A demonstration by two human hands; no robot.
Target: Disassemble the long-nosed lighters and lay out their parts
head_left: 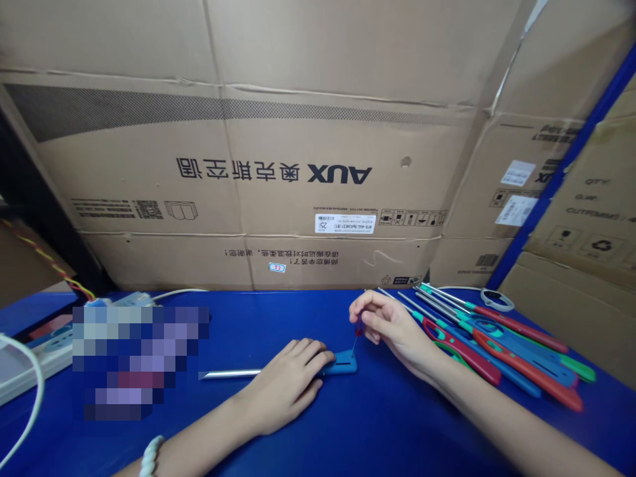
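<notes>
A blue long-reach lighter lies flat on the table, its silver tube pointing left. Across its middle rests my left hand, fingers closed over the body and hiding part of it. My right hand pinches a small screwdriver with a dark reddish handle. The thin shaft slants down, and its tip meets the right end of the lighter, as far as I can see. To the right of my right hand lies a pile of similar lighters in red, blue, orange and green.
A large cardboard sheet stands behind the blue table. At left are a white power strip with cables and a blurred-out patch. Cardboard boxes stand at right, near a round white-rimmed object.
</notes>
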